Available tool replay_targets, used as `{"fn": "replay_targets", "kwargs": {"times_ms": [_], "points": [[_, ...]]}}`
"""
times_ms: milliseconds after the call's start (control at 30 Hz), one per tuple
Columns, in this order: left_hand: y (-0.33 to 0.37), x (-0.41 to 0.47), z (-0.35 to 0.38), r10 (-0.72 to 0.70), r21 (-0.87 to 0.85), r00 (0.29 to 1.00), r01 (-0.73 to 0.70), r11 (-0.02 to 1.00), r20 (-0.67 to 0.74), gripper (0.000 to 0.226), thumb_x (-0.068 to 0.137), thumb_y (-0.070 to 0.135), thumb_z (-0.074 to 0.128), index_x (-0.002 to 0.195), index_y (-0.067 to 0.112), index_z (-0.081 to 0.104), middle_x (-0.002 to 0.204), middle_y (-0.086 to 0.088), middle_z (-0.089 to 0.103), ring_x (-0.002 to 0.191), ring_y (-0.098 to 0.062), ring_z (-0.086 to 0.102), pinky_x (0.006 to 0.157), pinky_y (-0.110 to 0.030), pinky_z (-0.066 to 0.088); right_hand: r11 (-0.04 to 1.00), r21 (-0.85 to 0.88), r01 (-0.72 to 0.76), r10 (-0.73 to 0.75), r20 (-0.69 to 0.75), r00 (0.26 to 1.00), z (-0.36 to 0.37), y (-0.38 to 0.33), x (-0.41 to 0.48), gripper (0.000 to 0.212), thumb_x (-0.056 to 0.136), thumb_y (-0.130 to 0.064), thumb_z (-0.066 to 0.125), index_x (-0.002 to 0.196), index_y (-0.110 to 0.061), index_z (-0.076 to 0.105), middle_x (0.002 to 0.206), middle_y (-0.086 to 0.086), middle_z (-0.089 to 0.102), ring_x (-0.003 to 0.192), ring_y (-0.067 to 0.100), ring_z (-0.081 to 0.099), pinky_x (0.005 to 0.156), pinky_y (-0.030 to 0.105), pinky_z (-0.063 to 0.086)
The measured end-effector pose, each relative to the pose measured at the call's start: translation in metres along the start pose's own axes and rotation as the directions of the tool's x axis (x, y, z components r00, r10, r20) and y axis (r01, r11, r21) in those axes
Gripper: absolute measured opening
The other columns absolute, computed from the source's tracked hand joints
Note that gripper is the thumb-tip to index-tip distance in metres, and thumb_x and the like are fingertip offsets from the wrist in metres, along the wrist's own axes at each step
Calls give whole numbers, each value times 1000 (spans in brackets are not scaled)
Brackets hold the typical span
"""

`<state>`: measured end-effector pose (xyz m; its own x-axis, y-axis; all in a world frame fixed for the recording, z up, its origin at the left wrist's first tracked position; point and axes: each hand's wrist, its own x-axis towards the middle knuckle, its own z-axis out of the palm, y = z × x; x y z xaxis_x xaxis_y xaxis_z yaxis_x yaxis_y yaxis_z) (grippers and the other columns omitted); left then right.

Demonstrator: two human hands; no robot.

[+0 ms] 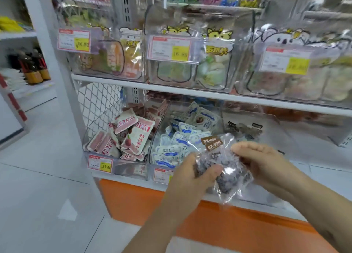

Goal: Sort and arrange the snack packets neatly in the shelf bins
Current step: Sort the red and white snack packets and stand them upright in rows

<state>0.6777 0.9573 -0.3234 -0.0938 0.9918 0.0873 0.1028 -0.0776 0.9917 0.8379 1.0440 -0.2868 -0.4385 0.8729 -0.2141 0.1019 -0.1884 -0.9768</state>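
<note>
I hold a small stack of clear packets of dark dried fruit (224,167) with brown labels, in front of the lower shelf. My left hand (192,178) grips the stack from the left, thumb on top. My right hand (266,163) holds its right side, fingers curled over the edge. Behind the packets are three clear bins: the left bin (118,163) with red-and-white packets (131,136), the middle bin (158,169) with blue-and-white packets (182,138), and the right bin (249,117) with a few dark packets (245,128).
The upper shelf (190,92) carries clear bins of pastel snack bags with price tags (171,48). An orange base panel (133,199) runs under the lower shelf. A white upright post (62,81) stands left. Dark bottles (32,67) sit on a far-left shelf.
</note>
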Motion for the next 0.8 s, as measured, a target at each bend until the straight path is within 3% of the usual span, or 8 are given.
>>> {"fn": "replay_targets", "kwargs": {"times_ms": [100,200,267,333,433,567,700,800], "points": [[7,14,24,-44,170,999,44,984,-2,28,87,48,55,87,20,52,68,10,56,58,11,54,56,-6,41,999,29,16,-13,-125,992,-22,1,-6,12,85,-14,60,82,-3,65,64,10,65,53,19,59,46,26,46],[5,28,39,-73,297,997,68,953,6,42,87,54,51,118,25,52,107,2,62,95,-3,60,86,-25,49,994,83,66,-35,-328,944,-37,11,-4,8,85,-12,62,83,-6,66,59,6,68,48,16,63,42,25,48],[4,32,40,-41,332,998,54,942,-44,46,92,42,51,134,28,42,122,10,54,98,0,55,87,-25,47,976,165,139,-39,-498,866,-51,20,6,4,84,-15,66,82,-12,68,67,3,71,63,16,68,58,30,55],[2,32,35,27,343,992,18,939,-127,40,93,32,52,132,29,46,115,17,53,90,3,54,77,-23,49,966,134,219,-77,-661,746,-65,24,20,6,84,-19,66,86,-15,70,75,0,67,73,15,61,74,30,51],[1,29,18,115,339,965,-29,940,-235,25,93,21,54,116,27,59,101,17,60,80,4,57,62,-9,41,950,80,300,-111,-816,568,-80,24,44,8,88,-16,60,83,-16,67,67,-2,55,63,14,48,61,24,42],[3,28,-14,227,453,930,-75,888,-290,17,92,21,55,102,33,62,89,18,63,72,10,56,60,-7,41,978,-187,96,-207,-775,597,-93,32,71,52,88,-15,61,135,-8,41,117,7,53,105,30,55,94,44,46],[-5,24,-55,271,541,895,-40,840,-355,19,92,20,54,106,29,62,102,13,63,89,8,55,67,-6,38,519,-855,5,-744,-449,496,-81,42,65,41,82,-5,62,123,-11,57,133,21,47,116,41,47,93,49,41],[-21,21,-86,268,543,851,24,839,-452,20,90,14,56,106,23,64,104,5,65,87,-4,57,69,-11,36,211,-977,-15,-605,-142,783,-66,56,63,31,91,-27,56,121,-27,61,146,11,39,130,35,39,103,52,34]]}}
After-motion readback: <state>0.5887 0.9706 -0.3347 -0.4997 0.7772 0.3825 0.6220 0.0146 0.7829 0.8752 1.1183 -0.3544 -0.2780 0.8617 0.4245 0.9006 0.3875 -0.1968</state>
